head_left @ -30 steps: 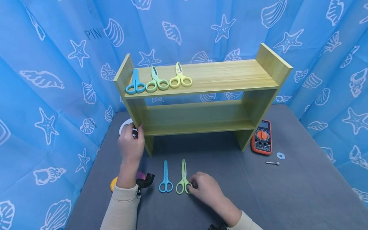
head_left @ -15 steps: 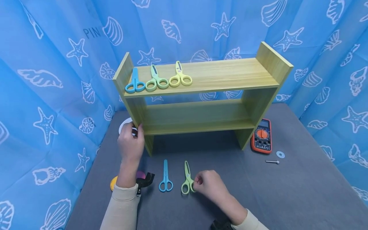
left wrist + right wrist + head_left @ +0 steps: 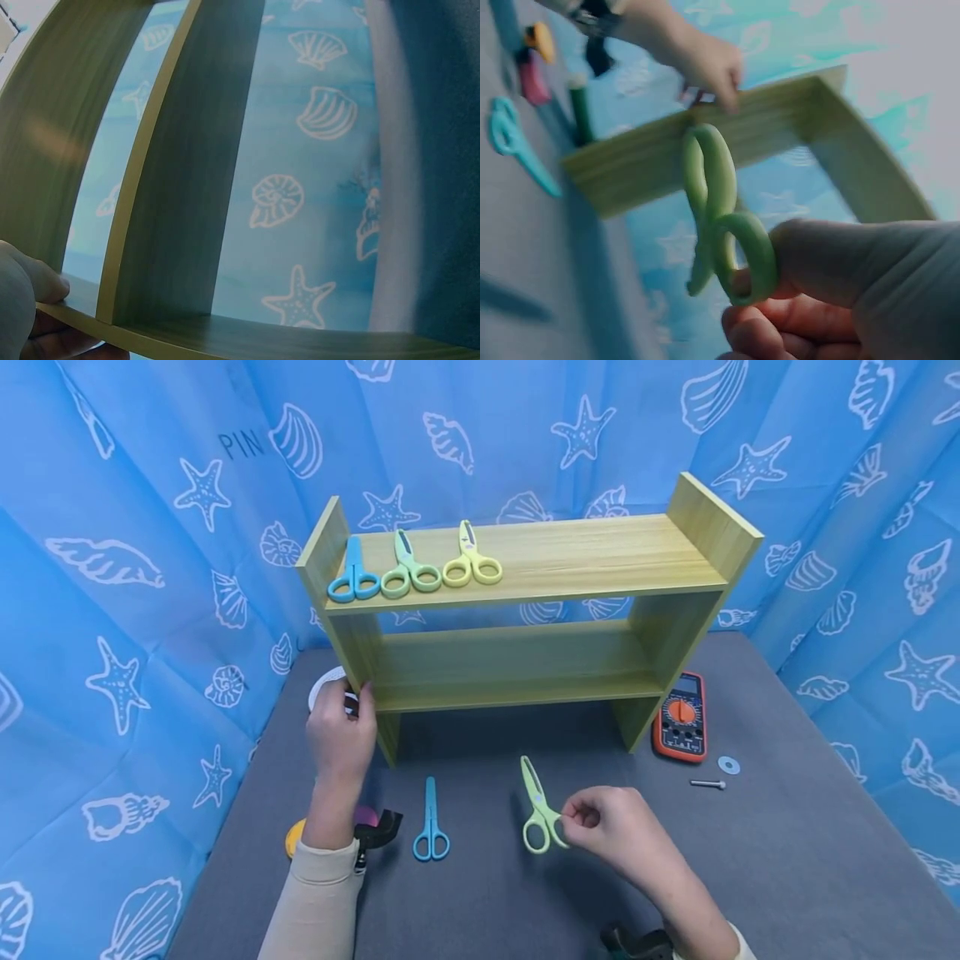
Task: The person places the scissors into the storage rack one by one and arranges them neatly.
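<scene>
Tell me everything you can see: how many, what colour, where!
table: one, grey, underneath
curtain: one, blue with white shells, behind
shelf: one, yellowish, on the table
top scissors: three, blue, green, yellow, on the shelf
blue scissors: one, blue, on the table
held scissors: one, green, in the right hand
multimeter: one, orange and black, beside the shelf
washer: one, pale, near the multimeter
bolt: one, silver, near the washer
round thing: one, white, behind the left hand
small things: three, yellow, pink, green, table's left
wrist gear: two, black, on the wrists
sleeves: two, cream, on the arms
hands: two, bare, at shelf and scissors
</scene>
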Action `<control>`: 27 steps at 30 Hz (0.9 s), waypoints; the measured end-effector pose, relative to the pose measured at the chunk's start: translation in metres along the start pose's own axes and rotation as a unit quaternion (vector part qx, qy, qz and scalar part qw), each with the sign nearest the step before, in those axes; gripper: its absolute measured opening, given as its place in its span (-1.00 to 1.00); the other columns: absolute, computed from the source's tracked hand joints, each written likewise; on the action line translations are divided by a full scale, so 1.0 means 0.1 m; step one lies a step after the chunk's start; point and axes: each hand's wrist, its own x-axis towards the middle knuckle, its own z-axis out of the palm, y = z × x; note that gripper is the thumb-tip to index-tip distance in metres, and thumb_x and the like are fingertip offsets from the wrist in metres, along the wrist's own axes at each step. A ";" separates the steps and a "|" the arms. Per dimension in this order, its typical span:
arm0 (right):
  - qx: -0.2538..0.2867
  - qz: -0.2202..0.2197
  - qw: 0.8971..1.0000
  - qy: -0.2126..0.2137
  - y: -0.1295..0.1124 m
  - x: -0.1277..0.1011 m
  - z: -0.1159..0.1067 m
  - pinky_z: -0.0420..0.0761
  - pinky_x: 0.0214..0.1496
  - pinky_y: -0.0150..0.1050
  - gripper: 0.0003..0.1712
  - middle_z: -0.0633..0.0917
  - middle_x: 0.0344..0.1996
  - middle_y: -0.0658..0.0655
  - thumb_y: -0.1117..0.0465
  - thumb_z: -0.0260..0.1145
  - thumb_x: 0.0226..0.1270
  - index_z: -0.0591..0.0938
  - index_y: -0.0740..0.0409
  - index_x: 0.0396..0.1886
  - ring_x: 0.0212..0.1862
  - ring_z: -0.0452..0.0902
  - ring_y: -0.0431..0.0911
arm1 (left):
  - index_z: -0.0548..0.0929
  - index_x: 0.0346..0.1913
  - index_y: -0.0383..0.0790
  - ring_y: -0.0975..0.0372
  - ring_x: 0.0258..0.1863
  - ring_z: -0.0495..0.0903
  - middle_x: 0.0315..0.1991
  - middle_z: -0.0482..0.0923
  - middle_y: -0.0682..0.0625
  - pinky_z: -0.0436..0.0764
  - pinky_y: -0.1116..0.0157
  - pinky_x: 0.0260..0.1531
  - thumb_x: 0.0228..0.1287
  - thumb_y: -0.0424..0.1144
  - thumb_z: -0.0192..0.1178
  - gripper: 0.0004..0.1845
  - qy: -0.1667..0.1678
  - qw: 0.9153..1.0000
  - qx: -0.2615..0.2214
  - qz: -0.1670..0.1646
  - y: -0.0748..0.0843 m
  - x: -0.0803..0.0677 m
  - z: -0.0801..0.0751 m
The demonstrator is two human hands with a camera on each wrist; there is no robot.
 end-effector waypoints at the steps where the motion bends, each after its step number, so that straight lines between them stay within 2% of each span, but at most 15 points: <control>1: -0.002 -0.001 1.000 0.002 -0.01 -0.02 -0.07 0.51 -0.47 -0.33 -0.86 0.59 -0.63 -0.15 0.34 0.48 0.12 0.74 0.01 -0.49 -0.53 0.48 -0.24 | 0.62 -0.19 -0.47 -0.11 -0.44 0.62 -0.34 0.58 -0.27 0.54 0.09 -0.52 0.42 -0.36 0.27 -0.84 0.000 1.000 -0.001 0.000 0.00 0.00 0.00; 9: -0.019 -0.071 0.996 0.060 -0.10 -0.22 -0.57 0.57 -0.48 -0.34 -0.82 0.60 -0.56 -0.18 0.40 0.52 0.12 0.75 0.01 -0.42 -0.51 0.50 -0.26 | 0.62 -0.17 -0.47 -0.11 -0.43 0.63 -0.32 0.59 -0.27 0.55 0.12 -0.51 0.44 -0.34 0.26 -0.82 -0.007 1.000 0.001 -0.002 -0.01 0.00 -0.01; 16: -0.023 -0.164 0.976 0.141 -0.17 -0.38 -1.01 0.54 -0.50 -0.46 -0.71 0.62 -0.53 -0.19 0.50 0.56 0.03 0.76 0.02 -0.40 -0.53 0.52 -0.28 | 0.62 -0.15 -0.46 -0.10 -0.42 0.63 -0.31 0.60 -0.27 0.57 0.12 -0.50 0.44 -0.33 0.26 -0.82 -0.008 1.000 0.002 -0.001 0.00 0.00 -0.01; 19: -0.027 -0.158 0.973 0.165 -0.25 -0.41 -1.20 0.55 -0.49 -0.49 -0.74 0.67 -0.52 -0.15 0.49 0.55 0.08 0.77 0.04 -0.36 -0.54 0.55 -0.26 | 0.62 -0.15 -0.47 -0.09 -0.43 0.63 -0.31 0.60 -0.27 0.56 0.12 -0.51 0.44 -0.33 0.26 -0.82 -0.008 1.000 0.002 0.000 0.00 0.00 -0.01; 22: -0.028 -0.128 0.973 0.191 -0.35 -0.42 -1.40 0.55 -0.48 -0.50 -0.79 0.70 -0.51 -0.07 0.43 0.54 0.17 0.77 0.04 -0.31 -0.55 0.57 -0.24 | 0.62 -0.16 -0.47 -0.07 -0.43 0.62 -0.31 0.59 -0.27 0.56 0.11 -0.52 0.44 -0.33 0.26 -0.81 -0.008 1.000 0.001 0.001 0.00 0.00 -0.01; 27: -0.029 -0.098 0.965 0.243 -0.48 -0.30 -1.73 0.53 -0.45 -0.56 -0.89 0.74 -0.51 -0.02 0.28 0.55 0.23 0.78 0.03 -0.27 -0.55 0.58 -0.26 | 0.62 -0.17 -0.47 -0.09 -0.44 0.61 -0.32 0.58 -0.27 0.56 0.11 -0.53 0.44 -0.32 0.26 -0.81 -0.009 1.000 0.004 0.003 0.00 0.00 -0.01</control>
